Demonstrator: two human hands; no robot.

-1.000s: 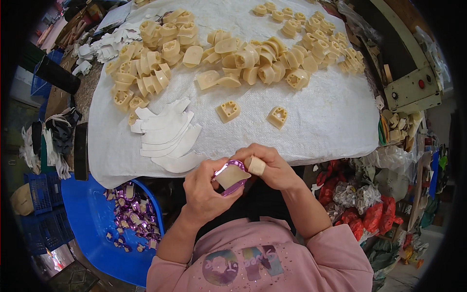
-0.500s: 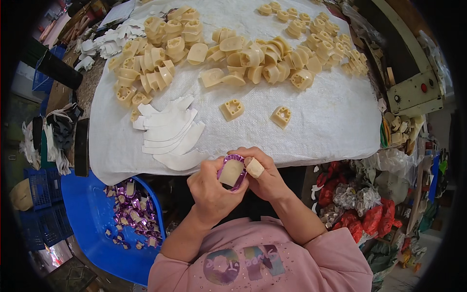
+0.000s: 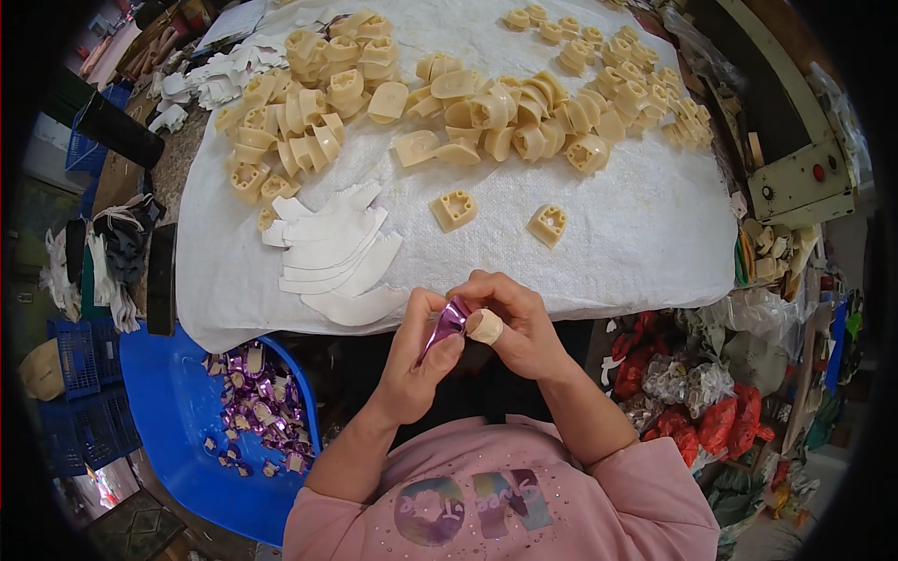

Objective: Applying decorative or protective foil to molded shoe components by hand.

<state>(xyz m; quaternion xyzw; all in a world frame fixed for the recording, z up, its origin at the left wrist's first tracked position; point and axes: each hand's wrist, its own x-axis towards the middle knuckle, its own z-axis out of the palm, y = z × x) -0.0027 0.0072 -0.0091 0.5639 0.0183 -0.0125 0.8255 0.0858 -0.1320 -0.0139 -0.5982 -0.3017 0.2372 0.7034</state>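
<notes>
A shoe heel wrapped in shiny purple material (image 3: 447,321) is between my two hands, just off the table's front edge. My left hand (image 3: 416,360) is closed round its left side, thumb along its near face. On the other side, my right hand (image 3: 516,327) pinches its upper edge with the fingers. Beige tape (image 3: 485,327) wraps my right thumb. Beyond my hands, two bare beige heels (image 3: 455,211) (image 3: 547,225) rest apart on the white cloth. Left of them is a fanned stack of white curved cutouts (image 3: 339,252).
Many beige heels (image 3: 505,117) are heaped across the far part of the white-covered table (image 3: 645,243). A blue tub (image 3: 168,411) at lower left holds purple-covered heels (image 3: 267,402). Red and clear plastic bags (image 3: 716,421) lie at right. A dark cylinder (image 3: 122,131) juts in at left.
My hands have turned the purple heel from showing its pale flat face to showing its shiny side. My right fingers have shifted over its upper edge.
</notes>
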